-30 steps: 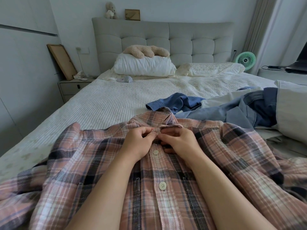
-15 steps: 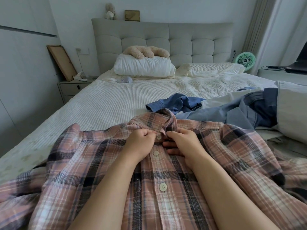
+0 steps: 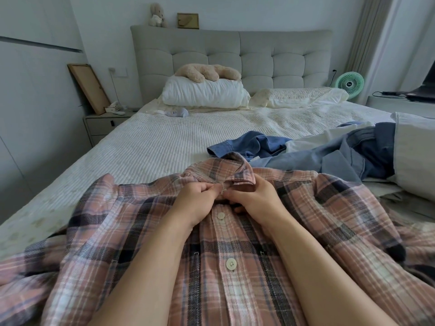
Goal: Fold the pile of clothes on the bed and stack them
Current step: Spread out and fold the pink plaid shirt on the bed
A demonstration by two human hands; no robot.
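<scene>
The plaid shirt (image 3: 235,267) is lying front-up across the near end of the bed (image 3: 153,149), its sleeves spreading out to either side, and I am working at its neck. My left hand (image 3: 195,201) is curling into a fist, thumb and fingertips pinching the placket edge just under the collar (image 3: 235,175). My right hand (image 3: 256,198) is pinching the opposite edge, with some of its fingers tucking under the cloth, so how they lie there I cannot tell. The two hands are meeting at the top button, which is hiding between them. I judge I am fastening it so the front is staying shut and flat when I fold. Two lower buttons (image 3: 231,264) are showing done up along the placket, which is lying straight between my forearms.

Just beyond the collar, to the right, the pile (image 3: 341,156) is waiting: blue and white garments heaped loosely and not yet folded. No stack is showing anywhere in view, so I judge the task is at an early stage. Farther up, two pillows (image 3: 204,92) are resting against the headboard (image 3: 235,52), a plush toy (image 3: 207,71) sprawling over the left one. A green fan (image 3: 350,84) is standing beside the bed on the right, and a nightstand (image 3: 103,125) on the left.
</scene>
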